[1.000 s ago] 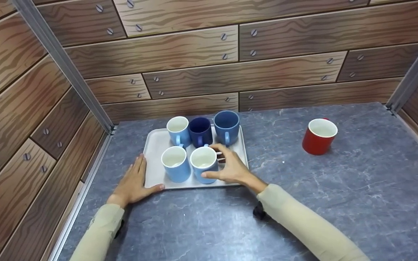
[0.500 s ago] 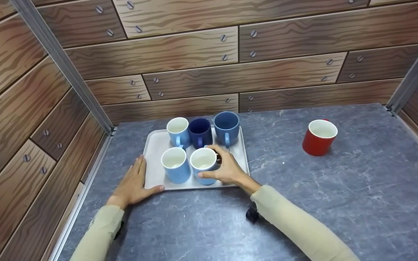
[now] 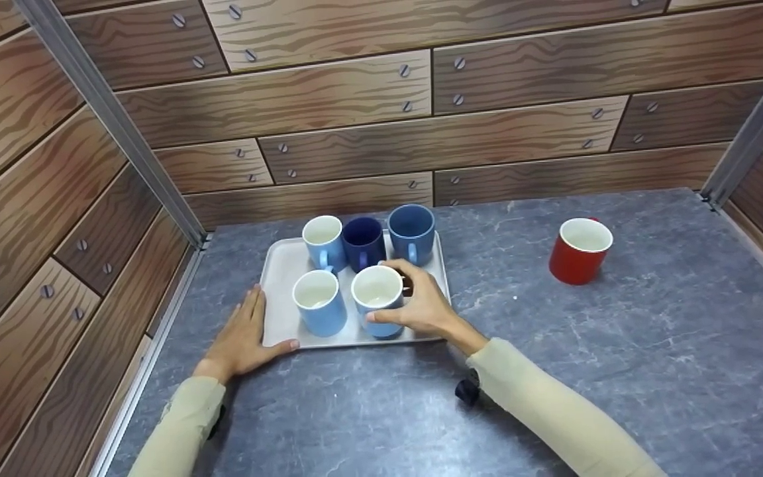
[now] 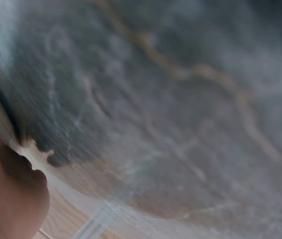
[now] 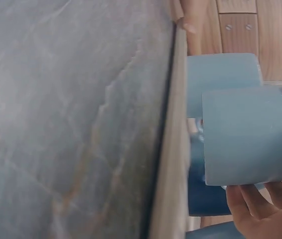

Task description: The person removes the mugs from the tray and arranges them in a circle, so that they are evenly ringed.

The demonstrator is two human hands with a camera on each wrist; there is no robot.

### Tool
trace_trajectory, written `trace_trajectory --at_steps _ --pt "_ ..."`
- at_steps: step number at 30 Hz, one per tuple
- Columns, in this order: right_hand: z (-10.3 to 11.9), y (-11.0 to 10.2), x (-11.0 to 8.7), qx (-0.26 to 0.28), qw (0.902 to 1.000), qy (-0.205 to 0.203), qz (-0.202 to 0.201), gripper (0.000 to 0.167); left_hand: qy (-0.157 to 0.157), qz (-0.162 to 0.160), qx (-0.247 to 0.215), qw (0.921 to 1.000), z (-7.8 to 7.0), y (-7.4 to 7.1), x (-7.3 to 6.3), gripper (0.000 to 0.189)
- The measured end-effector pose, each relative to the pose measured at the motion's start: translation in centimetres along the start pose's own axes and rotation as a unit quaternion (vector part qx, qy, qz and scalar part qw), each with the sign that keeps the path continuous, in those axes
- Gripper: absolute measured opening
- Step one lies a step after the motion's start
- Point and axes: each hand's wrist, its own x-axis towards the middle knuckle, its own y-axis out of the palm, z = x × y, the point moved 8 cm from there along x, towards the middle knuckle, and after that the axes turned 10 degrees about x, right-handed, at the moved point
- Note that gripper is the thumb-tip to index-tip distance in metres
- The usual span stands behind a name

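Note:
My right hand (image 3: 418, 305) grips a light blue mug (image 3: 381, 321) with a white inside, thumb on its near side and fingers round its right. This mug (image 5: 250, 137) appears a little above the tray in the right wrist view. A second light blue mug (image 3: 323, 318) stands to its left on the pale tray (image 3: 277, 298). Behind are another light blue mug (image 3: 326, 252), a dark navy mug (image 3: 363, 248) and a medium blue mug (image 3: 414, 235). My left hand (image 3: 239, 341) rests at the tray's left front corner, fingers straight along its side, thumb at the front edge.
A red mug (image 3: 573, 262) with a white inside stands apart on the right of the grey marbled table (image 3: 520, 358). Wood-patterned walls (image 3: 328, 112) rise behind and at both sides.
My right hand has shifted the gripped light blue mug slightly to the right and seemingly up, away from the mug beside it. The left hand has stayed at the tray's corner.

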Motion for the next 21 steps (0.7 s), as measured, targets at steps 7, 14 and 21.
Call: trace_trajectory --at_steps 7,14,21 --pt "2.2 -1.5 -0.7 0.023 0.9995 -0.021 0.006 0.081 -0.003 -0.002 -0.005 1.0 0.0 -0.1 0.0 0.131" --pt "4.1 -3.6 -1.4 0.036 0.9989 -0.028 -0.001 0.08 -0.007 0.0 -0.001 1.0 0.0 0.0 0.0 0.132" --pt "5.3 -5.8 -2.4 0.022 0.999 -0.038 -0.01 0.08 -0.002 -0.003 0.006 1.0 0.0 -0.2 0.0 0.132"
